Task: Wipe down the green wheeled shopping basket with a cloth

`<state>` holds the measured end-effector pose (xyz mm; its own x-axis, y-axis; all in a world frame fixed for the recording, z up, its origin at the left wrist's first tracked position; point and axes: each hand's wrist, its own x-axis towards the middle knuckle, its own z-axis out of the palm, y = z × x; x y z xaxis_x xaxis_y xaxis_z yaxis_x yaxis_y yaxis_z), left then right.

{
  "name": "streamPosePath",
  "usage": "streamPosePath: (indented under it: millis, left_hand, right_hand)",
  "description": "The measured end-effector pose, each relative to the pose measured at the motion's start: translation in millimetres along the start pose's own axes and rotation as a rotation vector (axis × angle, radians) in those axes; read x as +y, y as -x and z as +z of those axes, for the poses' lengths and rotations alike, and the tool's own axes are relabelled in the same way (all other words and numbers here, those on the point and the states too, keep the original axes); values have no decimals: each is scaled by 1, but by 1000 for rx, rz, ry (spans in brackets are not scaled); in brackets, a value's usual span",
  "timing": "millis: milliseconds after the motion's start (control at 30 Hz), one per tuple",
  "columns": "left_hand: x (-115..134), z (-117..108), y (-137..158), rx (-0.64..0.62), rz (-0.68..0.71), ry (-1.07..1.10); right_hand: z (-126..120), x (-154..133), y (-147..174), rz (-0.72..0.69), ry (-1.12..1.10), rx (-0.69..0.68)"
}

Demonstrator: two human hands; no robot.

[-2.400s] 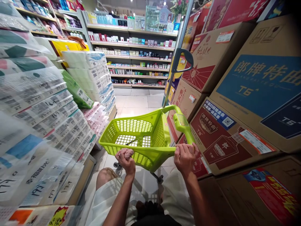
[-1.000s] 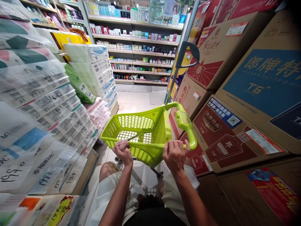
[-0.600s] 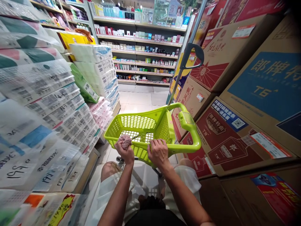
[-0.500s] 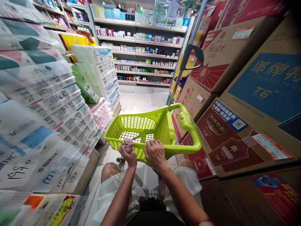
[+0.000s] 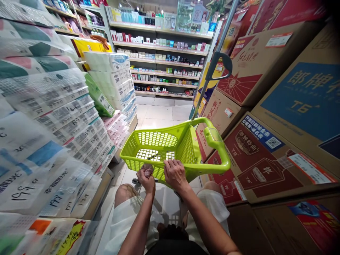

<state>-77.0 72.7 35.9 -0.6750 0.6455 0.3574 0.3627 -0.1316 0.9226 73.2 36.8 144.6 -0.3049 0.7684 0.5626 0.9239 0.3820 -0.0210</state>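
A lime-green plastic shopping cart with perforated walls stands across in front of my knees. My right hand is closed over its near rim, fingers curled to the inside. Bunched in my left hand is a pinkish-grey cloth, held against the outer side of the near wall, left of the right hand. Through the cart's open top its latticed floor shows, with a dark rod-like shape there. Its thick looped handle end points right.
Stacked packs of tissue paper crowd the left side. Cardboard cartons rise close on the right. A pole with a dark grey grip stands behind the cart's handle end. Shelves of small boxed goods line the back beyond a tiled floor.
My left hand has lowered slightly with the cloth, from near the rim to the outside of the near wall. The right hand keeps its hold. The whole view shifts a little.
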Motion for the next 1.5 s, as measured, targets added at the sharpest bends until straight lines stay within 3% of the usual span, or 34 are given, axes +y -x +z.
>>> streamPosePath:
  millis: [233, 500, 700, 900, 1133, 1333, 1500]
  left_hand:
    - [21, -3, -38, 142, 125, 69]
    - [-5, -13, -3, 30, -13, 1]
    - [9, -19, -37, 191, 93, 51]
    - [-10, -21, -25, 87, -61, -23]
    - [-8, -21, -38, 133, 62, 14]
    - [-28, -15, -5, 35, -116, -14]
    - [5, -21, -35, 215, 44, 70]
  right_hand:
    - [0, 10, 4, -26, 11, 21]
    - [-4, 22, 11, -18, -17, 70]
    - [-3, 25, 17, -32, -3, 59]
    - [0, 24, 17, 9, -19, 61]
    - [-1, 38, 16, 28, -45, 80]
    - [2, 51, 13, 59, -25, 91]
    - [-2, 52, 14, 58, -9, 93]
